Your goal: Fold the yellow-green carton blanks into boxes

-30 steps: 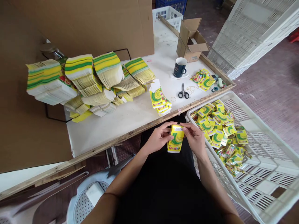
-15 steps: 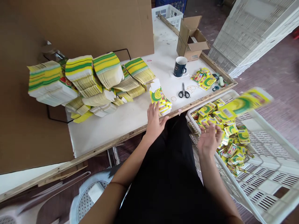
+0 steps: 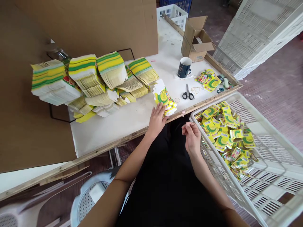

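My left hand (image 3: 156, 122) rests with outstretched fingers on the near-left side of a small pile of flat yellow-and-green printed cartons (image 3: 163, 96) by the table's front edge. In front of my lap, between table and crate, hovers my right hand (image 3: 193, 138). Its fingers are curled in towards the thumb, and I see nothing in them. To its right, a white plastic crate (image 3: 267, 118) contains many yellow-and-green cartons (image 3: 222, 140) in a loose heap. Banded stacks of similar flat cartons (image 3: 110, 67) stand piled along the table's left part.
Black scissors (image 3: 187, 94), rubber bands (image 3: 195, 90) and a dark mug (image 3: 184, 67) are on the white table (image 3: 101, 134). Further right lie more cartons (image 3: 208, 80) and an open cardboard box (image 3: 197, 44). Stacked white crates (image 3: 258, 34) rise beyond the wooden table edge.
A carton that was in the air above the crate is no longer airborne. My right hand has moved left from the crate, its fingers curling in. My left hand has settled on the pile.
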The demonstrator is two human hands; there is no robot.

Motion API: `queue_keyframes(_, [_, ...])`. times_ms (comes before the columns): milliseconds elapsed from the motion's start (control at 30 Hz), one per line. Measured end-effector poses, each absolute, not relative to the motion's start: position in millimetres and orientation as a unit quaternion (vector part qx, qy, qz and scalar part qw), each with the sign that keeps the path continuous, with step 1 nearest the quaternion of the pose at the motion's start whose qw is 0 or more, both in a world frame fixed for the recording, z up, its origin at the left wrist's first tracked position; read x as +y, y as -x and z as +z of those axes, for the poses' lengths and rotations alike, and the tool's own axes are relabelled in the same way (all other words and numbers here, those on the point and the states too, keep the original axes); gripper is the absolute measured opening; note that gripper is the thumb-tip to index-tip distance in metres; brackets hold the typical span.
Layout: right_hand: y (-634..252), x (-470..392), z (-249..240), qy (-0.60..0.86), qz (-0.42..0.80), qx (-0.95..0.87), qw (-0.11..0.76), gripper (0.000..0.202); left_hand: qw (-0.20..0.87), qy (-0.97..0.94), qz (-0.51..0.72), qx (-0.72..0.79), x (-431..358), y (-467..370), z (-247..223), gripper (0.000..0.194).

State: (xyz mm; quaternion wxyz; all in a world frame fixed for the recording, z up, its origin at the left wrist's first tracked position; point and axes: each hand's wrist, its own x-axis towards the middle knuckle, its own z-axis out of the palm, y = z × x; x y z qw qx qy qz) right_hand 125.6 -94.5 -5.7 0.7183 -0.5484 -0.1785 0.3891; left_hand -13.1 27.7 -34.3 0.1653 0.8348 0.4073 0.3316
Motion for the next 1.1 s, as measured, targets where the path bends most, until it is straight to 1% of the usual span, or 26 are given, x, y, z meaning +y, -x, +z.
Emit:
queue_keyframes(67, [-122, -88, -10, 0.565, 0.406, -0.183, 0.694, 0.038, 0.17, -0.842, 0.332, 0.389, 26, 12, -36, 0.04])
queue_keyframes(167, [-120, -78, -15, 0.588, 0.422, -0.203, 0.66, 0.044, 0.156, -0.841, 0.358, 0.375, 19, 13, -35, 0.03])
queue_keyframes(267, [-120, -67, -17, 0.595, 0.421, -0.224, 0.647, 0.045, 0.138, -0.843, 0.36, 0.375, 16, 14, -33, 0.03])
queue_keyframes(333, [-120, -60, -17, 0.598, 0.417, -0.229, 0.645, 0.047, 0.13, -0.843, 0.361, 0.376, 17, 14, -32, 0.026])
queue_keyframes(433, [-119, -50, -16, 0.604, 0.409, -0.227, 0.645, 0.049, 0.116, -0.836, 0.397, 0.36, 16, 15, -30, 0.021])
queue_keyframes(533, [-120, -48, -14, 0.591, 0.41, -0.237, 0.653, 0.046, 0.112, -0.844, 0.44, 0.284, 3, 16, -25, 0.02])
queue_keyframes(600, [-123, -51, -10, 0.575, 0.408, -0.243, 0.666, 0.044, 0.14, -0.851, 0.458, 0.217, -9, 17, -20, 0.019])
queue_keyframes(667, [-125, -58, -6, 0.57, 0.397, -0.252, 0.674, 0.042, 0.196, -0.823, 0.494, 0.199, -21, 17, -14, 0.022])
queue_keyframes(733, [-126, -68, -1, 0.567, 0.402, -0.272, 0.665, 0.04, 0.288, -0.745, 0.548, 0.249, -27, 18, -7, 0.04])
queue_keyframes(800, [-123, -78, 3, 0.545, 0.449, -0.297, 0.643, 0.04, 0.431, -0.64, 0.564, 0.293, -28, 19, -2, 0.056])
queue_keyframes(867, [-119, -88, 5, 0.513, 0.507, -0.299, 0.626, 0.042, 0.596, -0.553, 0.511, 0.28, -26, 20, 3, 0.059])
queue_keyframes(933, [-114, -96, 5, 0.49, 0.533, -0.278, 0.631, 0.046, 0.717, -0.493, 0.43, 0.239, -24, 21, 7, 0.06])
queue_keyframes(1000, [-112, -101, 5, 0.478, 0.538, -0.263, 0.642, 0.048, 0.776, -0.463, 0.377, 0.206, -25, 21, 9, 0.062])
queue_keyframes(1100, [-111, -104, 5, 0.477, 0.535, -0.27, 0.644, 0.044, 0.791, -0.46, 0.359, 0.183, -28, 21, 11, 0.062])
